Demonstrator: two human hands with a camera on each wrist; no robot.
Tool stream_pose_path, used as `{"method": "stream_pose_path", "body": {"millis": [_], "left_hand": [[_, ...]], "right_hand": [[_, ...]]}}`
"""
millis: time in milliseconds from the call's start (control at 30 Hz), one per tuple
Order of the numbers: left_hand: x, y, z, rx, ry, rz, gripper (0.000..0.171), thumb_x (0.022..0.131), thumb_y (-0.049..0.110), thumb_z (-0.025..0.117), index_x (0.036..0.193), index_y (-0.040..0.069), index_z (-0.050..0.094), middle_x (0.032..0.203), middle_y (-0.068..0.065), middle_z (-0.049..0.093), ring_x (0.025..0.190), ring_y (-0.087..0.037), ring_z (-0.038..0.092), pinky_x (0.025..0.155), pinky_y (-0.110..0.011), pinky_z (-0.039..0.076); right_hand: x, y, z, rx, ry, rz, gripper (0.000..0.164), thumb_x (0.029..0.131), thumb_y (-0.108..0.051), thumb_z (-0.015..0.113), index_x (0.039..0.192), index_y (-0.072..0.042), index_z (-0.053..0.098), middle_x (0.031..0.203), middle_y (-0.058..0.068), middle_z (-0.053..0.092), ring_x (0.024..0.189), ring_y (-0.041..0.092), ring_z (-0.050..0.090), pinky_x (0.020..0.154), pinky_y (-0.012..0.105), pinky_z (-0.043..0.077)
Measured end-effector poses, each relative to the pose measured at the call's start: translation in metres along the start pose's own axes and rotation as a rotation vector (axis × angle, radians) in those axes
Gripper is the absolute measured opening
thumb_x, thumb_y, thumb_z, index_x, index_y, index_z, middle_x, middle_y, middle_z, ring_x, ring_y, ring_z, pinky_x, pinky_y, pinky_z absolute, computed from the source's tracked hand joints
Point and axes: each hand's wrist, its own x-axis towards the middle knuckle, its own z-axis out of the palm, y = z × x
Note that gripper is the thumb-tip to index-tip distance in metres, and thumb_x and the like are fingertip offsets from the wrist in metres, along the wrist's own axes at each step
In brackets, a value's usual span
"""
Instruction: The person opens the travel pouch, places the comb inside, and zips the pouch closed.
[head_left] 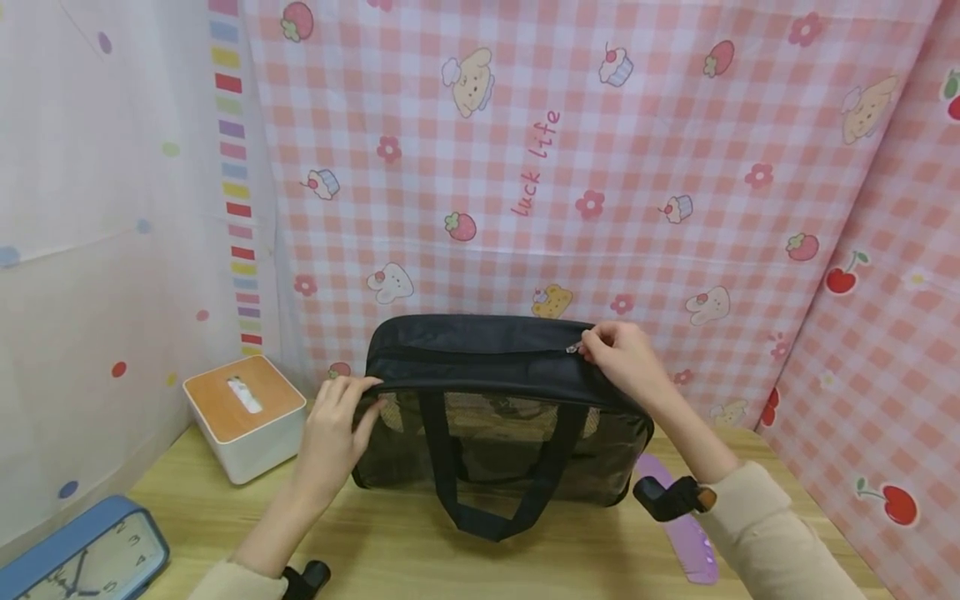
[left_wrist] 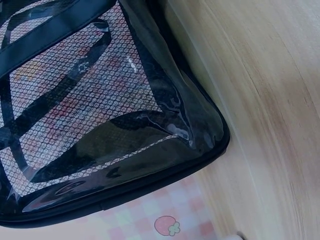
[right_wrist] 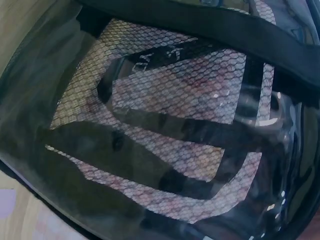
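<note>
A black bag (head_left: 495,492) with a see-through front and a mesh panel (left_wrist: 85,85) stands upright on the wooden table. Its black strap handle (head_left: 491,523) hangs down in front. At the top left corner, my left hand (head_left: 333,429) grips the bag's edge between thumb and fingers. My right hand (head_left: 626,358) pinches the metal zipper pull (head_left: 573,347) near the right end of the top. A dark line runs along the top to the left of the pull; how far it gapes I cannot tell. Neither hand shows in the wrist views, which face the bag's clear side.
To the bag's left stands a white tissue box (head_left: 262,454) with a wooden lid. A blue clock (head_left: 90,554) sits at the near left corner of the table (head_left: 390,558). Beside the right forearm lies a purple comb (head_left: 693,550). Patterned curtains (head_left: 525,167) enclose the table's back and sides.
</note>
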Motion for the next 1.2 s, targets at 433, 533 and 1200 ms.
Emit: {"method": "stream_pose_path", "body": {"millis": [433,533,1200], "left_hand": [[-0.001,0.000,-0.001,0.002,-0.005,-0.013,0.031,0.069,0.002,0.076,0.097,0.002,0.062,0.086,-0.011,0.057,0.076,-0.022,0.048,0.062,-0.031,0.043],[-0.002,-0.001,-0.001,0.002,-0.007,-0.013,0.030,0.070,0.003,0.076,0.097,0.002,0.062,0.087,-0.011,0.057,0.077,-0.022,0.048,0.062,-0.032,0.043],[-0.002,-0.002,-0.002,-0.005,-0.002,0.009,0.032,0.069,0.002,0.077,0.098,0.003,0.062,0.086,-0.009,0.057,0.074,-0.019,0.046,0.060,-0.028,0.043]], "right_hand": [[0.006,-0.012,0.010,-0.009,0.002,-0.014,0.028,0.091,-0.014,0.046,0.074,-0.002,0.066,0.073,0.010,0.067,0.065,0.011,0.056,0.064,0.024,0.043],[0.006,-0.014,0.011,-0.008,-0.001,-0.012,0.029,0.090,-0.014,0.046,0.074,-0.002,0.066,0.073,0.010,0.067,0.066,0.012,0.056,0.064,0.024,0.043],[0.011,-0.043,0.035,-0.020,-0.082,-0.127,0.029,0.093,-0.014,0.046,0.074,-0.004,0.065,0.075,0.012,0.066,0.049,0.012,0.044,0.050,0.025,0.036]]}}
